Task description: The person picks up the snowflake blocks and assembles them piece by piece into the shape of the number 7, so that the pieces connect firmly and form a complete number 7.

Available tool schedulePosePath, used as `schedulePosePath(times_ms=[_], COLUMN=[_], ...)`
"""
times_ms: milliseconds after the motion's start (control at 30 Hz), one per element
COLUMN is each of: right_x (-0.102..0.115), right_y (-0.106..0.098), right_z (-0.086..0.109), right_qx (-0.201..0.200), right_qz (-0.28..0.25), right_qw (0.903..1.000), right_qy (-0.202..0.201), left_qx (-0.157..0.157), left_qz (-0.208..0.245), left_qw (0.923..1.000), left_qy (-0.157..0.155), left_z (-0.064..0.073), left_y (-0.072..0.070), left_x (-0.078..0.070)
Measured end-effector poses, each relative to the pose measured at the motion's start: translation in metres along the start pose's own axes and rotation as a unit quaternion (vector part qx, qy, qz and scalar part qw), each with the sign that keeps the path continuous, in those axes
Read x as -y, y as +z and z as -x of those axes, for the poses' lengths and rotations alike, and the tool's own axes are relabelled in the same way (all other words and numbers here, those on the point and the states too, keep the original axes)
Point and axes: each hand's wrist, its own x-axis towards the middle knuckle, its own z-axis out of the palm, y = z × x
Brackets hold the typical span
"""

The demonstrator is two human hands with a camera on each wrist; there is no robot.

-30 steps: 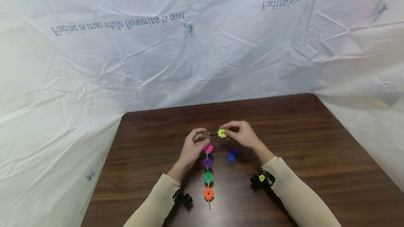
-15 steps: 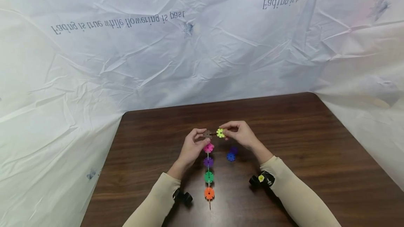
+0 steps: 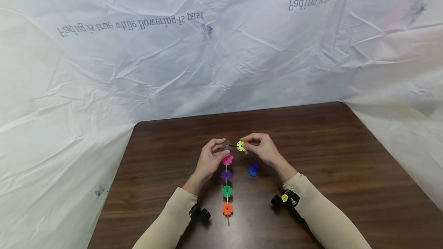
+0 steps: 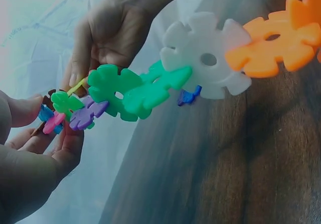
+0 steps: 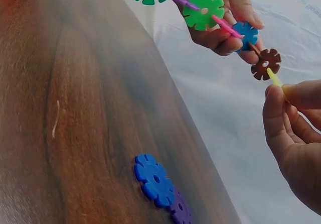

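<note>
A chain of slotted flower-shaped discs hangs from my left hand [image 3: 207, 160], whose thumb and fingers pinch it near its far end, around the blue disc [image 5: 247, 35]. Down the chain come a pink disc [image 3: 227, 160], a purple disc [image 3: 226, 175], a green disc [image 3: 227, 191] and an orange disc [image 3: 227, 208], with others edge-on between them. In the left wrist view a white disc [image 4: 206, 56] also shows. At the far end sits a brown disc [image 5: 266, 64]. My right hand [image 3: 264, 149] pinches a yellow disc [image 5: 274, 77], its edge right at the brown one's rim.
A blue disc [image 3: 252, 171] and a purple disc [image 3: 255, 164] lie together on the dark wooden table [image 3: 311, 137], below my right hand. A pale printed sheet [image 3: 221, 68] hangs behind the table. Both wrists wear black cameras.
The yellow disc in my right hand has shifted slightly left, closer to the brown disc. My left hand keeps its grip, and the chain's near end has moved slightly away from me.
</note>
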Motion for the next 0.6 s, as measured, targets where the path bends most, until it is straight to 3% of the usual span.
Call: schedulePosePath(times_ms=[400,600], right_x=[-0.01,-0.009], right_y=[0.002,0.007], right_z=[0.0,0.0], right_qx=[-0.042,-0.077], right_qz=[0.013,-0.004], right_qw=[0.9987,0.9966], right_qy=[-0.023,-0.029], left_qx=[0.002,-0.017], left_qz=[-0.003,-0.002], left_qw=[1.0,0.9998], left_qy=[0.008,0.01], left_z=[0.002,0.001], left_y=[0.006,0.01], left_x=[0.007,0.012])
